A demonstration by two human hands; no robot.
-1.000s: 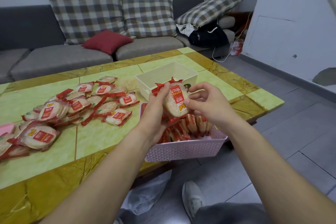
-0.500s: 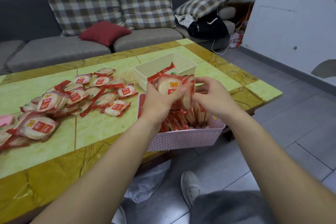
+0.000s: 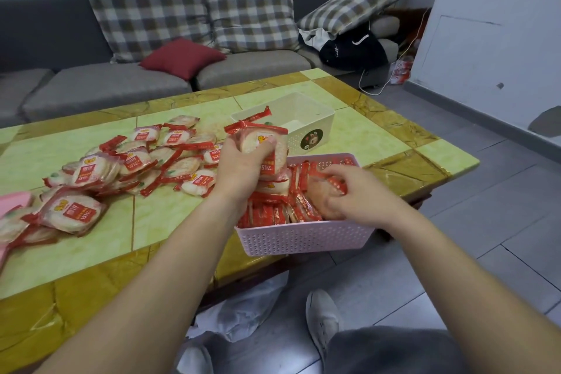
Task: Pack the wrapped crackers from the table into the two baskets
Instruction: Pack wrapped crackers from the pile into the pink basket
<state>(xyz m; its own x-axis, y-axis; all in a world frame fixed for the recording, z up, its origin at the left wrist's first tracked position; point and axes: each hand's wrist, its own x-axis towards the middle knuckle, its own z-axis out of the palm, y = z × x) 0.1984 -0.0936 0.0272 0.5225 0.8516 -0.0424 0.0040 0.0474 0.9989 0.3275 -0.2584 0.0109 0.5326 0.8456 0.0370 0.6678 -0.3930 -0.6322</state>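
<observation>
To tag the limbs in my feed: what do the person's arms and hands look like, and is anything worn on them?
Both forearms are bare up to the frame edge; no sleeve shows. The left hand and right hand are ungloved, with no watch, ring, bracelet or marking visible.

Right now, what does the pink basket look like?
The pink basket is a rectangular tub, plastic by its look, with walls full of tiny holes. It sits upright at the table's near edge, partly filled with red-wrapped crackers standing on edge. The right hand reaches inside, gripping crackers.
</observation>
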